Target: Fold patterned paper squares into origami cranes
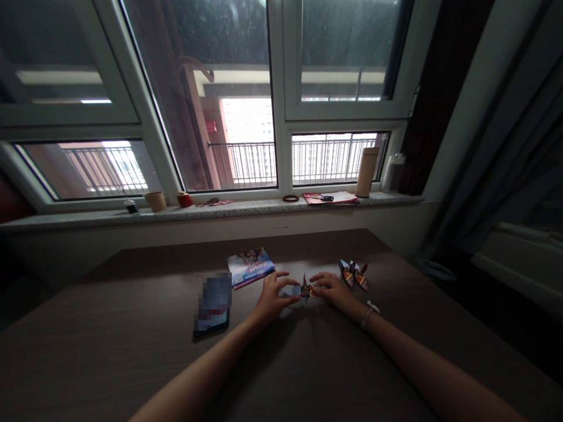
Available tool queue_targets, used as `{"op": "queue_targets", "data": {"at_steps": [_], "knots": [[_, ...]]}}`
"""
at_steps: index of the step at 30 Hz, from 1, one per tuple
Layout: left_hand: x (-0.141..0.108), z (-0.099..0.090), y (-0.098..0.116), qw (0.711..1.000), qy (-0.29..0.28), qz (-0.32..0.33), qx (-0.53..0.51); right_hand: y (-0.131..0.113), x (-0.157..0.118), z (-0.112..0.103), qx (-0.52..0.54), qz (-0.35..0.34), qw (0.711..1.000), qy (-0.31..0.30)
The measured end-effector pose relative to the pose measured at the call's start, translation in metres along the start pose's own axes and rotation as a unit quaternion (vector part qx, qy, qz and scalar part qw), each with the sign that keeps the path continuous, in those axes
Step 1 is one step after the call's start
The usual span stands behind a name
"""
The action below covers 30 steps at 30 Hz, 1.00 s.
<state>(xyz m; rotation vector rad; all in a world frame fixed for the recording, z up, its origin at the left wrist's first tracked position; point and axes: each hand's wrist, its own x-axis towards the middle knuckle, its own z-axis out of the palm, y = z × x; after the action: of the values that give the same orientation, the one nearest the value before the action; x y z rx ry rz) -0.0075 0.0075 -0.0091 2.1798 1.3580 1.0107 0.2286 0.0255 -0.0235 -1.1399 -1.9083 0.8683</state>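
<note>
The left hand (273,298) is curved with its thumb and forefinger parted, the thumb tip beside the pale wing of a folded paper figure (305,291); whether it grips the paper I cannot tell. The right hand (333,288) has its fingers bunched at the figure's red-and-yellow side, seemingly pinching that edge. The figure sits between the two hands, just above the brown tabletop (153,375), one reddish point sticking up and another pointing down toward the wearer. A pale bracelet (368,315) circles the right wrist. Just beyond the right hand, to its right, finished-looking folded paper figures (354,275) in similar colours stand close together. Beyond the left hand and slightly left of it lies a colourful printed booklet (250,265), and nearer the wearer, left of that hand, a smartphone (213,305) with a blurred-out screen. Well past both hands runs a speckled windowsill (259,208). On its stretch ahead of the right hand are scissors (324,198) on red-edged papers (345,199), with a tan tumbler (366,172) and a whitish bottle (393,173) farther right; farther left than the left hand stand a red container (185,200) and a brown paper cup (155,201).
</note>
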Motion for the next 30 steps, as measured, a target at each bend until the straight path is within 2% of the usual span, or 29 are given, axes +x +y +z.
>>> {"op": "queue_targets", "data": {"at_steps": [8,16,24,30], "knots": [[0.0,0.002,-0.002,1.0,0.007,0.0,-0.002,-0.012,-0.007,0.001,0.011,-0.028,0.999,0.032],[0.0,0.003,-0.002,1.0,0.008,-0.01,-0.001,-0.032,-0.011,-0.006,0.009,-0.09,0.996,-0.001],[0.0,0.003,-0.003,1.0,0.003,-0.009,-0.002,-0.028,-0.009,-0.003,0.013,-0.113,0.993,0.005],[0.002,0.004,-0.003,1.0,-0.006,-0.021,-0.005,-0.023,-0.008,-0.001,0.004,-0.107,0.994,0.007]]}}
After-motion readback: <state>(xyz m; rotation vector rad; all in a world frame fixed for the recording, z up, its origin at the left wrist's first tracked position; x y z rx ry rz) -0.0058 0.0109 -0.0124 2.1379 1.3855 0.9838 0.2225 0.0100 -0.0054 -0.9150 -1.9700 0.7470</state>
